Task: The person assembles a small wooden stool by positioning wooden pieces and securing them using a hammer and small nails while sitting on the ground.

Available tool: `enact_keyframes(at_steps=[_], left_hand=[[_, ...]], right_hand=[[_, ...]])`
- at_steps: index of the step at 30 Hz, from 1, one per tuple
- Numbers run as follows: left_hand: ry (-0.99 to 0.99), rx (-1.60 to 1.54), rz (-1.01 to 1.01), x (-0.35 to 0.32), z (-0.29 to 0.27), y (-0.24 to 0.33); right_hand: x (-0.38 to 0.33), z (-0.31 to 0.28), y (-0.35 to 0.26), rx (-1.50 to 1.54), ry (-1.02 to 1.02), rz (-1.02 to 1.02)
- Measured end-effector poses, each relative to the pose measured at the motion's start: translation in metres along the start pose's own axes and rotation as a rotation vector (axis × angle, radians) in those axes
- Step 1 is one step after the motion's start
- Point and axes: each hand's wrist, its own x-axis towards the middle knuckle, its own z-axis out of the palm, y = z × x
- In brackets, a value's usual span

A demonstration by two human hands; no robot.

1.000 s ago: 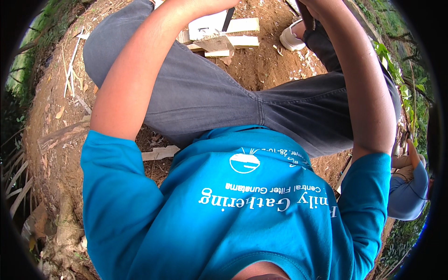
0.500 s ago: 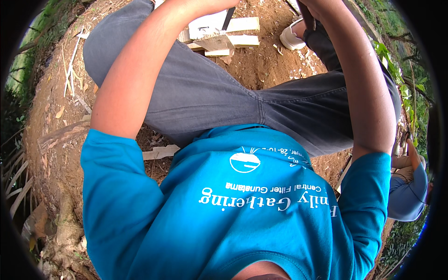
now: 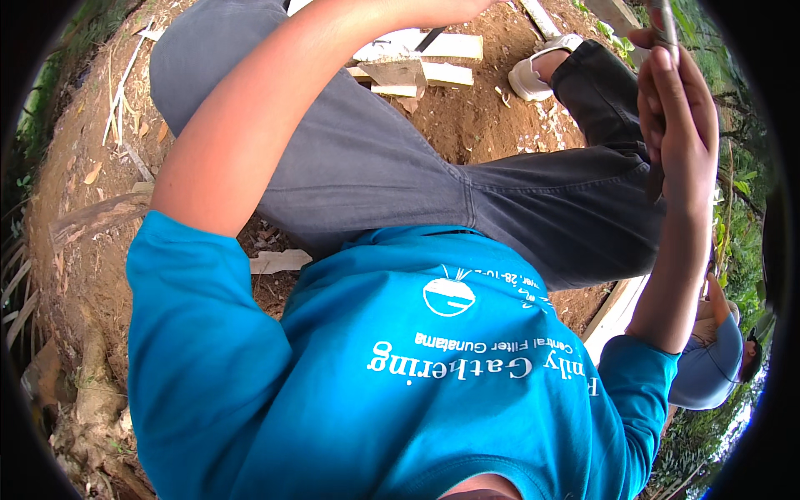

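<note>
My right hand (image 3: 682,125) is raised at the upper right, its fingers wrapped round a knife-like tool (image 3: 664,25). The tool's grey metal part points up past the top edge, while its dark handle end (image 3: 656,182) sticks out below the palm. Along the top edge, my left hand (image 3: 446,8) reaches to the right over pale wood pieces (image 3: 450,47). Its fingertips are cut off by the frame, so anything in them is hidden. A dark strip (image 3: 429,39) stands against the wood just below that hand. A short wood block (image 3: 390,72) lies across the pieces.
My legs in grey trousers (image 3: 375,175) are spread on brown soil scattered with shavings (image 3: 533,133). A pale board (image 3: 612,321) lies beside my right thigh. Another person in blue (image 3: 708,367) sits at the far right. A thick branch (image 3: 96,218) lies on the left.
My right hand has swung right and back toward me with the tool, away from the wood. My left hand has moved slightly right along the top edge. The view has shifted a little.
</note>
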Motion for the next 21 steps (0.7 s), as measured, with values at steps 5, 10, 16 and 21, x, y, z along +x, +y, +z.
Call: enact_keyframes(at_steps=[5,10,16,21], left_hand=[[0.036,0.04,0.105,0.004,0.004,-0.007],[0.009,0.007,0.053,0.0,0.002,-0.001],[0.073,0.106,0.128,0.003,0.006,-0.006],[0.052,0.089,0.107,0.007,0.011,-0.007]], right_hand=[[0.0,0.002,0.001,-0.083,-0.094,0.124],[0.015,-0.007,0.005,0.221,0.097,-0.119],[0.018,-0.007,0.006,0.05,0.04,0.0],[0.025,-0.01,0.018,-0.126,-0.117,0.17]])
